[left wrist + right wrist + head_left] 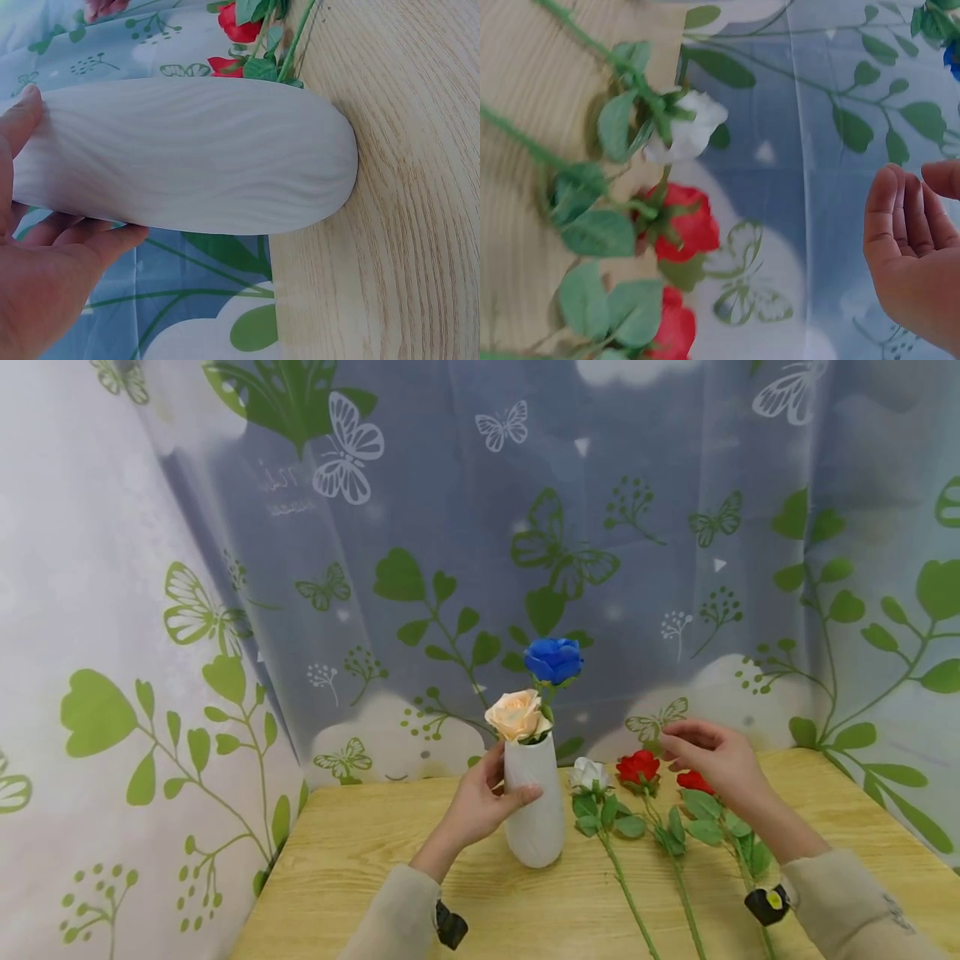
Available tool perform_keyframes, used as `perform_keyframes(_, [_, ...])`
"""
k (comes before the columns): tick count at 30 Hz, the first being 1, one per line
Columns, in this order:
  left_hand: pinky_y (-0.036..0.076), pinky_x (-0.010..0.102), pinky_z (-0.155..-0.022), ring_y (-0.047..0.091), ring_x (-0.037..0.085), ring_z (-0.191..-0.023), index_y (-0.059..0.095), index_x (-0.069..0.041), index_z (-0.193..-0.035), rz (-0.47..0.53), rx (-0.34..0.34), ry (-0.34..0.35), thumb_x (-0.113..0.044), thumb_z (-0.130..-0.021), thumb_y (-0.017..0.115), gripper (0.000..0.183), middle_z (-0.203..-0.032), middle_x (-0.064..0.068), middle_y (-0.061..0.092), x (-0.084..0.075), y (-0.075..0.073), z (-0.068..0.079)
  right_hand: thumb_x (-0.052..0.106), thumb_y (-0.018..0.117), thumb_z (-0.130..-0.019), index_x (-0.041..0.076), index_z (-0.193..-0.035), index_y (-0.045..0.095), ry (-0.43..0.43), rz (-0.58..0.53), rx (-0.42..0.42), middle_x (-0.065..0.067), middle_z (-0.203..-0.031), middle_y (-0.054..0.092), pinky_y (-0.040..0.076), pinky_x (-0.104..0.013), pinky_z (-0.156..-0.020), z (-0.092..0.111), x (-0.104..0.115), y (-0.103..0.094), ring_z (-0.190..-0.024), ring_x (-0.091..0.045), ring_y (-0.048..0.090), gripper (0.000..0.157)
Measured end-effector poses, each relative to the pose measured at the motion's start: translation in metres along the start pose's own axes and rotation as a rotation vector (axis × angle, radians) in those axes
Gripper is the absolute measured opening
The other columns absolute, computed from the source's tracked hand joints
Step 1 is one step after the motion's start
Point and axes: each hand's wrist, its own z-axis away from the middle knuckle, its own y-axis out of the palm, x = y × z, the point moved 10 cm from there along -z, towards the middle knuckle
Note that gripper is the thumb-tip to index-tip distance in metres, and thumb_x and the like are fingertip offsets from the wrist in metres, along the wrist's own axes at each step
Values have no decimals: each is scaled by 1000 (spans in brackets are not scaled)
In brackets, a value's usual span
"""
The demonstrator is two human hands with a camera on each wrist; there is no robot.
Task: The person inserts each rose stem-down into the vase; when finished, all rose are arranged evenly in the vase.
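Observation:
A white vase [534, 810] with a wavy surface stands upright on the table, a peach rose [517, 716] and a blue rose [553, 661] in it. My left hand [480, 802] grips the vase near its top, thumb across the front; the left wrist view shows the vase wall [195, 157] between thumb and fingers. Raised above the red roses, my right hand [716, 764] holds nothing, its fingers loosely bent. In the right wrist view this hand [919, 262] is apart from the flowers. A white rose [590, 773] lies nearest the vase, right of it.
Beside the white rose lie one red rose [638, 768] and another red rose [694, 781], partly behind my right hand. Their green stems run toward the front of the wooden table [360, 852]. A curtain [450, 468] printed with leaves and butterflies hangs behind the table.

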Motion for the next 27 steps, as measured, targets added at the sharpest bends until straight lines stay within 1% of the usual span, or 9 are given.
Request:
perform_keyframes(3, [52, 51, -112, 58, 32, -140, 33, -17, -166, -4, -1, -8, -31, -97, 79, 84, -152, 13, 57, 1, 0, 0, 28, 69, -105, 11, -123, 71, 32, 9, -1, 19, -96, 75, 64, -27, -77, 5, -12, -10, -88, -5, 74, 25])
perform_keyframes(8, [52, 52, -112, 58, 34, -139, 33, -14, -166, -7, 0, -5, -29, -98, 78, 83, -152, 15, 57, 0, 0, 0, 27, 69, -105, 21, -119, 72, 79, 21, -21, 24, -97, 74, 62, -23, -77, 14, -34, -31, -88, -2, 74, 16])
perform_keyframes(11, [53, 53, -112, 58, 35, -139, 31, -12, -166, -8, 1, 2, -29, -99, 78, 84, -152, 17, 57, -1, 0, 0, 23, 68, -105, 26, -116, 74, 93, -8, -30, 24, -97, 74, 61, -22, -75, 21, -46, -42, -87, -4, 74, 12])
perform_keyframes(13, [53, 52, -112, 58, 35, -140, 30, -13, -167, -12, 2, 1, -29, -99, 78, 85, -152, 17, 57, 0, 0, -1, 18, 68, -105, 27, -114, 75, 99, -65, -24, 22, -97, 75, 62, -24, -75, 26, -54, -48, -86, -6, 74, 14])
perform_keyframes(17, [53, 51, -111, 58, 34, -140, 30, -15, -167, -26, 4, 7, -30, -99, 78, 85, -153, 15, 56, -1, 0, -2, 7, 66, -105, 26, -113, 76, 101, -213, 13, 13, -99, 78, 65, -29, -76, 34, -68, -53, -86, -10, 75, 23])
perform_keyframes(19, [53, 50, -111, 58, 33, -140, 30, -16, -167, -32, 3, 6, -31, -98, 78, 85, -153, 14, 57, -1, 0, -2, 5, 65, -105, 25, -114, 76, 109, -253, 30, 11, -101, 78, 66, -32, -77, 39, -76, -55, -88, -11, 76, 25])
perform_keyframes(23, [54, 50, -111, 58, 32, -140, 31, -17, -167, -30, 4, 8, -32, -98, 79, 85, -152, 14, 57, -1, 0, -2, 5, 63, -106, 27, -116, 74, 152, -260, 66, 11, -104, 77, 66, -33, -79, 47, -94, -56, -93, -12, 75, 27])
perform_keyframes(27, [54, 50, -110, 59, 32, -139, 32, -16, -166, -20, 4, 7, -30, -98, 79, 83, -151, 14, 58, 0, 0, -1, 5, 61, -107, 27, -115, 72, 225, -243, 94, 11, -105, 76, 66, -34, -82, 56, -115, -56, -95, -13, 76, 26])
